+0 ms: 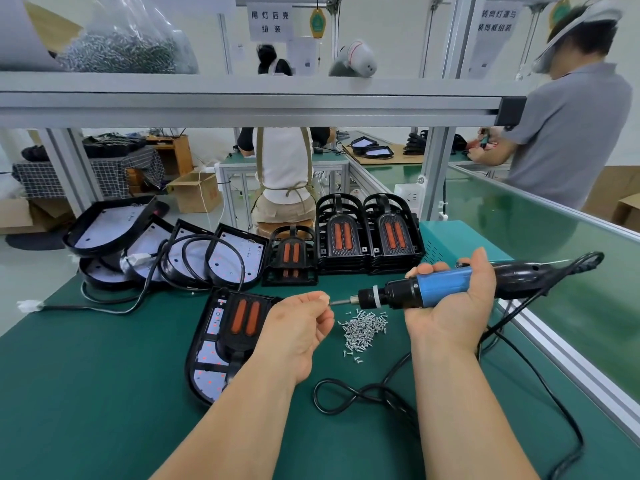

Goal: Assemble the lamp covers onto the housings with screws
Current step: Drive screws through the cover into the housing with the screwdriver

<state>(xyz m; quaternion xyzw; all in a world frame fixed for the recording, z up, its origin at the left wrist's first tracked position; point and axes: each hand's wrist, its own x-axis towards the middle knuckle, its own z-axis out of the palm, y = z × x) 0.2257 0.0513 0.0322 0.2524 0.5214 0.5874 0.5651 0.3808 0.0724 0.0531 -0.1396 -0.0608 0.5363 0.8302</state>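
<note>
While the electric screwdriver (440,287) is gripped in the right hand (450,303), a screw (331,301) is pinched at its bit tip by the left hand (298,327).
Right fingers are wrapped round the blue body, palm up, tool held level above the mat; left thumb and forefinger are closed on the screw, other fingers curled. Loose screws (363,329) are piled just under the bit. One housing (204,362) with a cover (242,320) seated on it lies beside the left wrist. Spare covers (367,237) are stacked at the back, bare housings (166,244) with cables to their left. Green mat (104,393) covers the bench; aluminium shelf (242,102) above carries a bag of screws (128,46). Other workers are seen at benches beyond.
</note>
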